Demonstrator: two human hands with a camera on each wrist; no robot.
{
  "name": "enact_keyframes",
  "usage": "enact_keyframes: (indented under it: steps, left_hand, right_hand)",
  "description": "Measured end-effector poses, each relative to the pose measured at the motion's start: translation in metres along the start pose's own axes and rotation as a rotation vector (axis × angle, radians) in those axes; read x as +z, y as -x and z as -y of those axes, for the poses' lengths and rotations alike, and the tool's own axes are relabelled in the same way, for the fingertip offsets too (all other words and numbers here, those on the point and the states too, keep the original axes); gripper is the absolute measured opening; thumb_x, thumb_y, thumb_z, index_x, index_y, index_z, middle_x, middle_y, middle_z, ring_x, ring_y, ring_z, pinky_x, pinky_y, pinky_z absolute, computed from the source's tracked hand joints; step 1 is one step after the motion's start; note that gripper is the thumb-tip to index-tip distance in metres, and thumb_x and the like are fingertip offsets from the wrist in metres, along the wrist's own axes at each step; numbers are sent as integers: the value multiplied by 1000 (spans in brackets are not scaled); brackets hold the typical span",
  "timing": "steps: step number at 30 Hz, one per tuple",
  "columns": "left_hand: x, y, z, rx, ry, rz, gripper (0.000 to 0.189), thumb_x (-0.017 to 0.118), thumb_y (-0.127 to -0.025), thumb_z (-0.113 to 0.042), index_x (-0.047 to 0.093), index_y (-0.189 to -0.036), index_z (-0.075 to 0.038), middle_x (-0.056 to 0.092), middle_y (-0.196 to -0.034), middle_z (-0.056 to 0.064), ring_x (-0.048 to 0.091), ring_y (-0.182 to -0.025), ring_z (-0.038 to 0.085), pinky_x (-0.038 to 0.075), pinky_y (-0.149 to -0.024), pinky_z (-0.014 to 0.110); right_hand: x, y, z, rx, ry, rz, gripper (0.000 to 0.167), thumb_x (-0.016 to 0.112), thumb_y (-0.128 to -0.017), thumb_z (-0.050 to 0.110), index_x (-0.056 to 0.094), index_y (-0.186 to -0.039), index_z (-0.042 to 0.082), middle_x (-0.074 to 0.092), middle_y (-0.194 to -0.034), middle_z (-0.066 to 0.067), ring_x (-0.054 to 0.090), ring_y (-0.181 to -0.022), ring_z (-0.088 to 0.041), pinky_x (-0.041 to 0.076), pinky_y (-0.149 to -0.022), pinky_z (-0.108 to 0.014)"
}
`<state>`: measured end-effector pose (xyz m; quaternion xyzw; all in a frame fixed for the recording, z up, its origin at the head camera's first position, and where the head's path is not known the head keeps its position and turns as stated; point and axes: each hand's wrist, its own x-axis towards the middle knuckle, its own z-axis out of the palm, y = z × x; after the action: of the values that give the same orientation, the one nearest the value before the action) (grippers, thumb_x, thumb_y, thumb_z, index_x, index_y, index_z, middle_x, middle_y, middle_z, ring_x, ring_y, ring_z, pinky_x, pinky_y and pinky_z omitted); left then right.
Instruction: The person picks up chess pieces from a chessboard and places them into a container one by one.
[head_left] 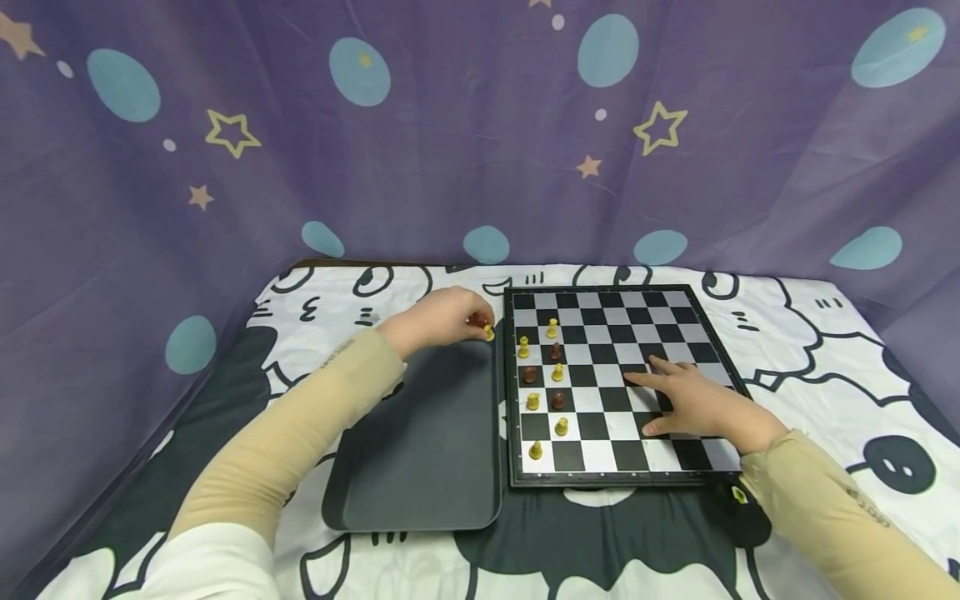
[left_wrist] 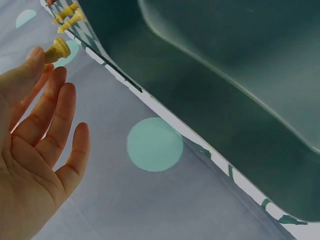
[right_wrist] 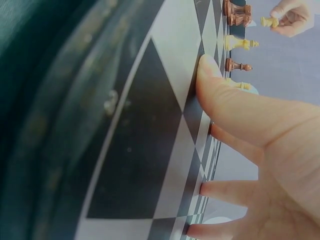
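Observation:
My left hand [head_left: 448, 317] pinches a yellow chess piece [left_wrist: 57, 50] between thumb and index finger, above the far right corner of the dark tray [head_left: 420, 450]. In the left wrist view the other fingers are loosely extended. To the right lies a black and white chessboard [head_left: 622, 350]. My right hand [head_left: 693, 402] is spread over its right half with fingertips on the squares, holding nothing. Several yellow pieces, such as a yellow piece [head_left: 562, 427], and three brown ones, such as a brown piece [head_left: 557, 401], stand in the board's two left columns.
The tray lies close along the board's left edge. Under both is a black and white cartoon cloth [head_left: 810, 333]. A purple curtain [head_left: 465, 150] with stars and blue ovals hangs behind. A dark object [head_left: 738, 496] pokes out near the right forearm.

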<state>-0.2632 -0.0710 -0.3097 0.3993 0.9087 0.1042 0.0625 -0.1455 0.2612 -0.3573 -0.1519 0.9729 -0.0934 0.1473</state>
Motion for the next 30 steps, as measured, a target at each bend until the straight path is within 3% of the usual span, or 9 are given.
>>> enact_keyframes:
  steps: [13, 22, 30]
  left_hand:
    - [13, 6, 14, 25, 37, 84, 20, 73, -83, -16, 72, -100, -5, 70, -89, 3, 63, -81, 14, 52, -78, 30]
    - [23, 3, 19, -19, 27, 132, 19, 73, -82, -14, 73, -99, -5, 70, -90, 4, 63, -82, 15, 52, -77, 30]
    - [28, 1, 22, -14, -8, 156, 18, 74, -81, -14, 73, -98, -6, 70, -89, 5, 62, -81, 16, 52, -76, 30]
  right_hand:
    - [-1, 1, -3, -17, -10, -21, 80, 80, -69, 42, 51, -137, 11, 31, -141, -39, 29, -120, -68, 33, -92, -74]
    - [2, 4, -4, -69, -22, -55, 78, 79, -70, 42, 51, -136, 10, 31, -141, -40, 30, -118, -69, 33, -91, -74]
    - [3, 3, -3, -52, -18, -45, 78, 79, -70, 43, 51, -136, 12, 31, -142, -38, 29, -120, -68, 35, -90, -73]
